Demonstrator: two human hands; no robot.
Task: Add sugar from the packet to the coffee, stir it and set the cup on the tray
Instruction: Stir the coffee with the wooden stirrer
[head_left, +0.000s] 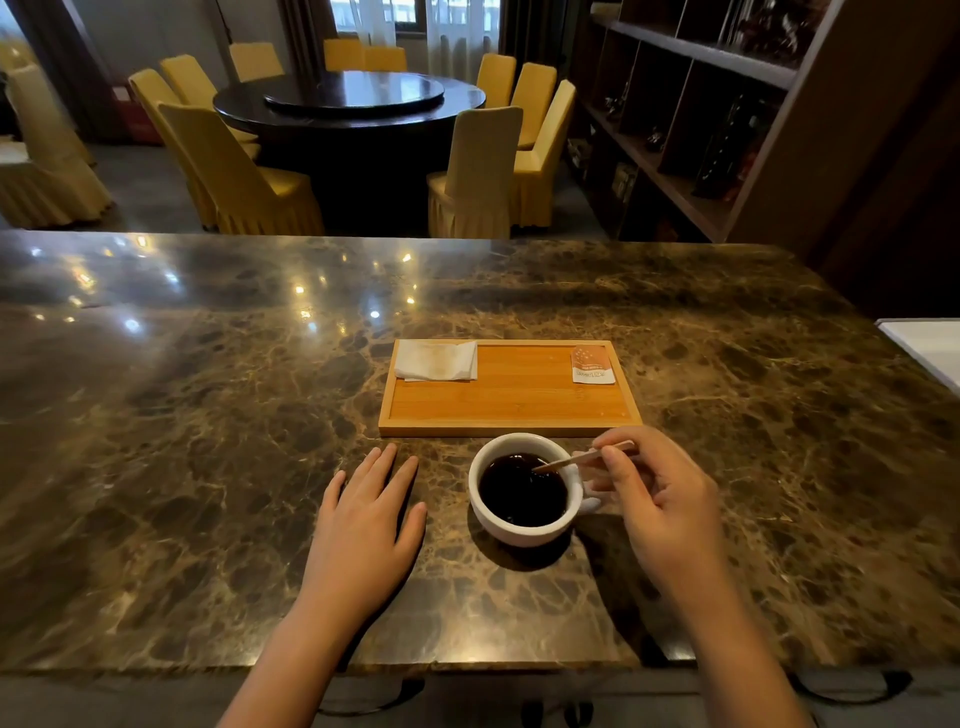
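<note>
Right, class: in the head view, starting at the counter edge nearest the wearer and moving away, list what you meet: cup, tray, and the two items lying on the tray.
Cup of coffee → wooden tray → at its far end, napkin and sugar packet, level with each other.

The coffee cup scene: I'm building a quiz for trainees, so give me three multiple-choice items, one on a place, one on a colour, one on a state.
1. Where is the cup?
A. on the tray
B. on the counter, in front of the tray
C. in the left hand

2. What colour is the cup?
A. white
B. red
C. black

3. What is the left hand doing?
A. gripping the cup
B. holding the packet
C. resting flat on the counter

Answers: B, it stands on marble counter short of the tray; A, its rim and wall are white; C, the palm lies open, apart from the cup.
</note>
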